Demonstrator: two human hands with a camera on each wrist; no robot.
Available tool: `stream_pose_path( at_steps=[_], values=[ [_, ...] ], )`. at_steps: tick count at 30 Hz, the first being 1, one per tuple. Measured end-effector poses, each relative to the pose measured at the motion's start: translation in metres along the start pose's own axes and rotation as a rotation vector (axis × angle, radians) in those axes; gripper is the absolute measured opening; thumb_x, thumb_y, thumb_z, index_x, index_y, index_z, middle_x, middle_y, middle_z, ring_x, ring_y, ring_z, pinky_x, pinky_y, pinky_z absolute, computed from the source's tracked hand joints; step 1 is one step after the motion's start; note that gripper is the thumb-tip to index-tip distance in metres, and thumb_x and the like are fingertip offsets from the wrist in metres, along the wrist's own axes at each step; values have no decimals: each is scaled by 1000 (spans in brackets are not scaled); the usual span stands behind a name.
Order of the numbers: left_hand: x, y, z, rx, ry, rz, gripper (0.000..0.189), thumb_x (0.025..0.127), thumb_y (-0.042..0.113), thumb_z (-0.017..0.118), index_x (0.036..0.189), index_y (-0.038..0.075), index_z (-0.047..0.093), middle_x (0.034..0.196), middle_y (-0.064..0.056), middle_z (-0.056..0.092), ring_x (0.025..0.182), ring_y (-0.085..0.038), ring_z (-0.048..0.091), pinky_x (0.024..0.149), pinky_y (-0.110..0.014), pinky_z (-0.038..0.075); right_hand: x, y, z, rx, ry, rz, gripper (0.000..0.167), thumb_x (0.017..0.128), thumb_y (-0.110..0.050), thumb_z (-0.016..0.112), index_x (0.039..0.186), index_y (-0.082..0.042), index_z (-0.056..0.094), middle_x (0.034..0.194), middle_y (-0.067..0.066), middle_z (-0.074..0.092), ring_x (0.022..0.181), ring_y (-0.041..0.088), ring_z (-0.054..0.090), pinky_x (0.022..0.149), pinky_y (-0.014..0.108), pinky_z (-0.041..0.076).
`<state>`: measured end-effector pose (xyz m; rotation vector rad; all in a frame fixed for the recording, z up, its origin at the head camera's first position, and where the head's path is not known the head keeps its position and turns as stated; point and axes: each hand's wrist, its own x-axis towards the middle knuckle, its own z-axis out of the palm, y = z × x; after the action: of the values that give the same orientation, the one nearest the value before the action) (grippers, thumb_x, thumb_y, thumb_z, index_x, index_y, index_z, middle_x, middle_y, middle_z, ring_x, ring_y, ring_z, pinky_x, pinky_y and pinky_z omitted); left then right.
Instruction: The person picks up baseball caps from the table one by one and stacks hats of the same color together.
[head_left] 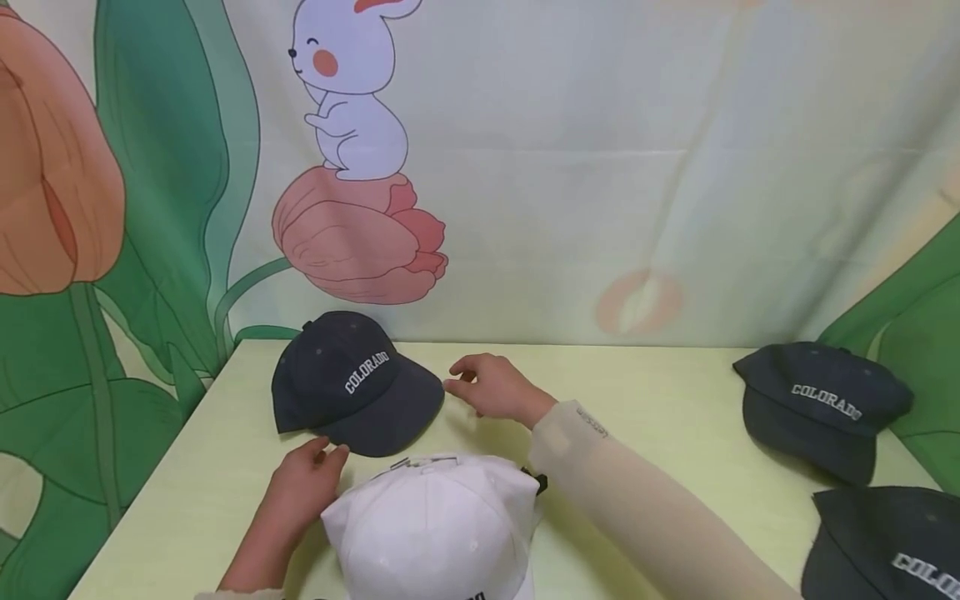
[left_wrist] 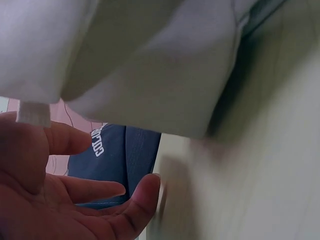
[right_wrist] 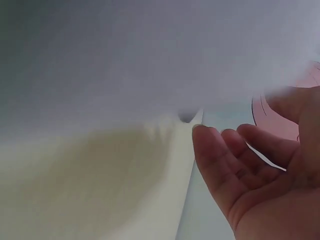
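A navy baseball cap (head_left: 330, 379) with white COLORADO lettering lies at the back left of the table, its brim toward the right front. My left hand (head_left: 303, 483) is by the brim's near edge, fingers loosely bent. Beyond the brim's right tip is my right hand (head_left: 501, 387), its fingertips very close to the edge; whether they touch it I cannot tell. A white cap (head_left: 435, 521) stands between my forearms, cut off by the frame's bottom. In the left wrist view, the fingers (left_wrist: 142, 197) are spread with nothing between them. The right wrist view shows loosely bent fingers (right_wrist: 215, 160) holding nothing.
Two more dark COLORADO caps sit on the right: one near the back corner (head_left: 817, 408), another in front of it (head_left: 885, 542), cut off by the frame. Behind the pale yellow table (head_left: 637, 392) hangs a printed curtain (head_left: 540, 183) with a rabbit and flowers.
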<state>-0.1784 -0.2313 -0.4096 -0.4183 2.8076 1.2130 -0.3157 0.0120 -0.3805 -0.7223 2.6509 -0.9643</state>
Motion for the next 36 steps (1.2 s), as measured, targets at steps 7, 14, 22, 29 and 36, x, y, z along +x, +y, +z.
stream_pose_path(
  at_steps=[7, 14, 22, 29, 36],
  values=[
    [2, -1, -1, -8, 11, -27, 63, 99, 31, 43, 143, -13, 33, 142, -36, 40, 134, -50, 37, 109, -59, 32, 14, -8, -2, -84, -43, -27, 45, 96, -37, 58, 131, -8, 58, 110, 5, 68, 68, 14, 67, 74, 27, 51],
    [5, 2, -2, 17, 15, -14, 68, 97, 33, 50, 142, -14, 32, 142, -36, 39, 134, -51, 36, 109, -59, 33, 25, -9, 3, -162, -66, -30, 49, 95, -38, 59, 133, -8, 57, 115, 8, 67, 102, 21, 63, 90, 36, 49],
    [12, 6, -3, 6, 14, -31, 74, 91, 29, 59, 144, -14, 29, 147, -35, 34, 137, -51, 33, 109, -59, 32, 36, -14, 5, -200, -83, -63, 51, 95, -35, 59, 136, -6, 54, 127, 15, 63, 119, 28, 59, 101, 39, 46],
    [17, 2, 3, -20, 24, -47, 79, 90, 26, 62, 147, -12, 24, 150, -34, 29, 139, -50, 29, 111, -59, 30, 46, -17, 16, -235, -90, -49, 53, 93, -37, 61, 137, -7, 54, 133, 14, 60, 124, 27, 56, 105, 39, 43],
    [18, -3, 8, -20, 35, -49, 80, 89, 27, 63, 147, -13, 24, 149, -35, 29, 139, -50, 29, 111, -59, 30, 54, -18, 31, -298, -104, -41, 56, 93, -40, 61, 139, -9, 52, 134, 8, 60, 126, 23, 55, 107, 36, 42]
  ],
)
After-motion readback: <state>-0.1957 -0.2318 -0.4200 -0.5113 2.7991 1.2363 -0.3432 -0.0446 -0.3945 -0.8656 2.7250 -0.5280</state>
